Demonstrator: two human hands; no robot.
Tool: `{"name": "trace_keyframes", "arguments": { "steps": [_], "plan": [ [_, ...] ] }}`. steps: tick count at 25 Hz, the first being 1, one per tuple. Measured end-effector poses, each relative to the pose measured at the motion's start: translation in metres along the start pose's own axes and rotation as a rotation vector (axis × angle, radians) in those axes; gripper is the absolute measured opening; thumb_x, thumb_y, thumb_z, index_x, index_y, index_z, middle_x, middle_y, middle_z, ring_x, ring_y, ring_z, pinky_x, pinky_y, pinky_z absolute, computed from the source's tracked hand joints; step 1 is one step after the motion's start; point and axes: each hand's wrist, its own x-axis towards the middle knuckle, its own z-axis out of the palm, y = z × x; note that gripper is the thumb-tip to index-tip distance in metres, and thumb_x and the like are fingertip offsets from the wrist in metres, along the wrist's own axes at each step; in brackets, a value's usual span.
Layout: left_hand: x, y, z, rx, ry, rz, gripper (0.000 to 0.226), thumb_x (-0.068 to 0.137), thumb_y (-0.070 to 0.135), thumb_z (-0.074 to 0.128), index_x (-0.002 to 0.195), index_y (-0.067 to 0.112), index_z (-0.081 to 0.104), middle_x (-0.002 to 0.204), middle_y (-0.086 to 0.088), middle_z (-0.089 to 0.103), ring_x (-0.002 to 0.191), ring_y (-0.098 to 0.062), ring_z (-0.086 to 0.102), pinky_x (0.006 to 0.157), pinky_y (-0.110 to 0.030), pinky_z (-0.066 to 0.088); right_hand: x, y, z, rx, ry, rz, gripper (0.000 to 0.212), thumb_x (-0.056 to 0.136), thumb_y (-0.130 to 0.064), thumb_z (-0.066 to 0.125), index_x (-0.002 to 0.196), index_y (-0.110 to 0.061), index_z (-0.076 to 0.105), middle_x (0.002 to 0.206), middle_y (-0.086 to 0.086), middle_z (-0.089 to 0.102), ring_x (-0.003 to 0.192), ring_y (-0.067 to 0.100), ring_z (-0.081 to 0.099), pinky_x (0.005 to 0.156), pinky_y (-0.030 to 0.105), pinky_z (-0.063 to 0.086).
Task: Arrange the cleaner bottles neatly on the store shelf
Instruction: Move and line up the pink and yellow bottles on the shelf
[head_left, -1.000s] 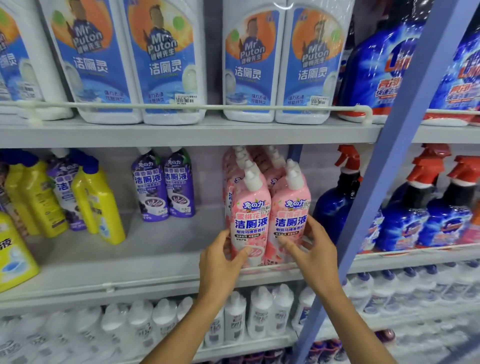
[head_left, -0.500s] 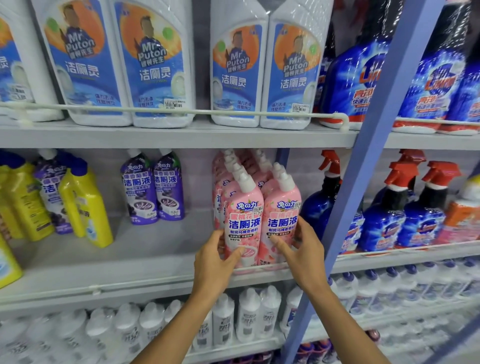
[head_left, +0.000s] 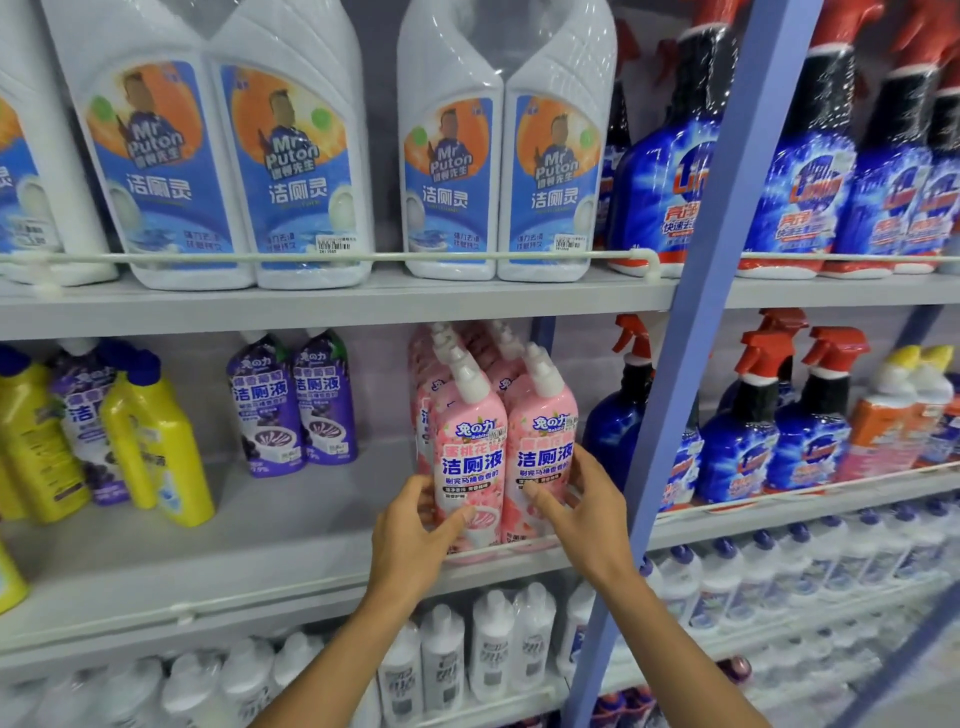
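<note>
Two pink cleaner bottles with white caps stand side by side at the front of the middle shelf (head_left: 208, 587), against its wire rail. More pink bottles are lined up behind them. My left hand (head_left: 410, 540) wraps the left pink bottle (head_left: 470, 447) low down, thumb across its front. My right hand (head_left: 587, 514) holds the right pink bottle (head_left: 543, 441) from its right side, index finger on the label. Both bottles are upright and touch each other.
Two purple bottles (head_left: 291, 410) stand further back to the left, with yellow bottles (head_left: 156, 441) beyond them. A slanted blue shelf post (head_left: 691, 364) runs just right of my right hand. Blue spray bottles (head_left: 737, 441) stand past it. Big white bottles (head_left: 291, 182) fill the shelf above, small white ones (head_left: 493, 644) below.
Both hands have stayed on the two front pink bottles. The whole shelf has drifted a little to the left in my view.
</note>
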Motion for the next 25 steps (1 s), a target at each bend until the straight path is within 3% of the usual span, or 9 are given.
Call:
{"name": "trace_keyframes", "arguments": {
  "steps": [3,7,13,17,20,23,25],
  "plan": [
    [0.002,-0.004,-0.005,0.009,0.004,-0.013,0.036,0.077,0.021,0.088,0.105,0.021,0.064,0.093,0.013,0.073,0.082,0.010,0.066,0.064,-0.007,0.051,0.001,-0.004,-0.001,0.019,-0.021,0.018,0.053,0.083,-0.041,0.081,0.123,-0.054,0.048,0.119,-0.026,0.065,0.108,-0.007,0.061,0.087,0.011,0.051],
    [0.005,-0.001,-0.009,0.015,-0.044,-0.021,0.036,0.077,0.025,0.088,0.105,0.023,0.064,0.095,0.012,0.074,0.082,0.009,0.067,0.065,-0.011,0.054,0.008,-0.003,-0.014,0.069,-0.039,0.025,0.053,0.087,-0.045,0.076,0.135,-0.033,0.055,0.125,-0.022,0.065,0.111,-0.014,0.059,0.089,0.008,0.049],
    [0.005,0.002,-0.007,0.036,-0.045,-0.032,0.036,0.079,0.025,0.086,0.106,0.023,0.063,0.097,0.012,0.074,0.084,0.008,0.068,0.063,-0.013,0.055,0.022,-0.004,-0.019,0.034,-0.053,0.020,0.054,0.087,-0.037,0.078,0.133,-0.022,0.056,0.116,-0.020,0.067,0.103,-0.013,0.060,0.082,0.001,0.048],
    [0.009,0.011,-0.010,0.056,-0.082,-0.067,0.031,0.081,0.029,0.084,0.103,0.024,0.062,0.096,0.009,0.074,0.079,0.001,0.070,0.064,-0.019,0.058,0.030,-0.009,-0.027,-0.003,-0.073,-0.019,0.047,0.088,-0.037,0.077,0.129,-0.021,0.060,0.113,-0.015,0.069,0.101,-0.005,0.064,0.087,0.017,0.057],
    [0.013,0.021,-0.012,0.054,-0.041,-0.024,0.033,0.081,0.032,0.084,0.106,0.022,0.064,0.099,0.011,0.074,0.087,-0.001,0.069,0.069,-0.018,0.054,0.037,-0.016,-0.029,-0.009,-0.043,-0.066,0.045,0.089,-0.037,0.076,0.128,-0.020,0.062,0.115,-0.011,0.070,0.100,-0.001,0.066,0.085,0.015,0.056],
    [0.018,0.030,-0.014,0.049,0.016,0.007,0.035,0.081,0.031,0.084,0.109,0.019,0.066,0.100,0.010,0.073,0.088,-0.003,0.069,0.067,-0.016,0.053,0.043,-0.020,-0.029,-0.022,-0.033,-0.080,0.047,0.088,-0.041,0.076,0.128,-0.019,0.063,0.117,-0.009,0.071,0.103,0.006,0.067,0.089,0.025,0.058],
    [0.019,0.032,-0.014,0.060,0.024,0.003,0.036,0.080,0.033,0.084,0.108,0.019,0.067,0.099,0.010,0.074,0.086,-0.002,0.069,0.065,-0.016,0.053,0.043,-0.022,-0.029,-0.013,-0.028,-0.075,0.049,0.088,-0.042,0.075,0.129,-0.018,0.062,0.118,-0.007,0.071,0.103,0.007,0.066,0.088,0.024,0.057]
  ]
}}
